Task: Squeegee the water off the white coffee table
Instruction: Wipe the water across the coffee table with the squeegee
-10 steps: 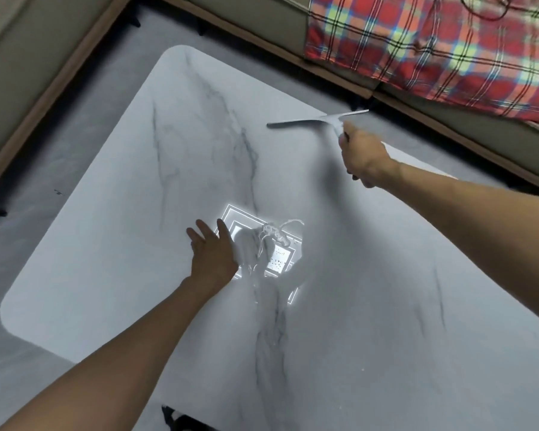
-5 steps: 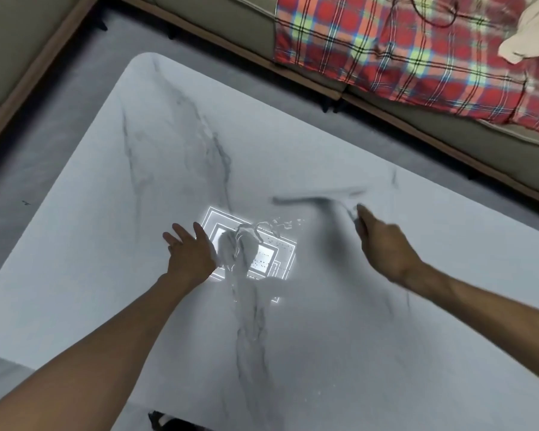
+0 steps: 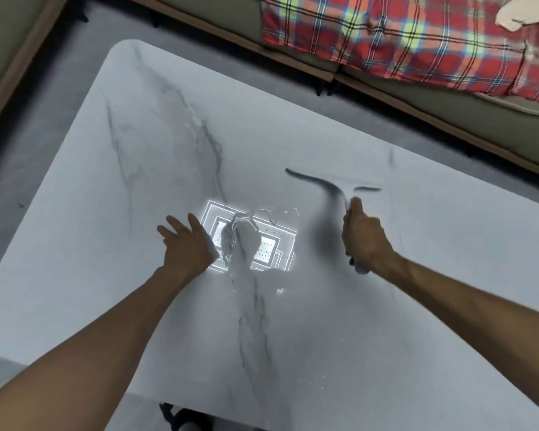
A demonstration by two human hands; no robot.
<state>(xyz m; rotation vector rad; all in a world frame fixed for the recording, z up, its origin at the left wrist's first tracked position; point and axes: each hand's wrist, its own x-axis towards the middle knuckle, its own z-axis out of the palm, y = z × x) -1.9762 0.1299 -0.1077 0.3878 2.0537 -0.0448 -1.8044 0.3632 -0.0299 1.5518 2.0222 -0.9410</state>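
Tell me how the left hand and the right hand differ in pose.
The left hand has spread, straight fingers and holds nothing; the right hand is curled round the squeegee. The left hand is beside the water; the right hand is apart, to its right. Both are over the table.

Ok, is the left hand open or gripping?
Open: the left hand shows spread, straight fingers, holds nothing, beside the water puddle on the white coffee table.

Bare surface of the white marble-veined coffee table [image 3: 131, 157] is seen toward its far left corner and near edge. The middle is taken up by the left hand [image 3: 185, 247], spread beside a water puddle [image 3: 246, 244], and the right hand [image 3: 366, 241] gripping a blurred grey squeegee [image 3: 327, 183]. The far side is bounded by a beige sofa [image 3: 467, 116] under a red plaid blanket [image 3: 402, 35]
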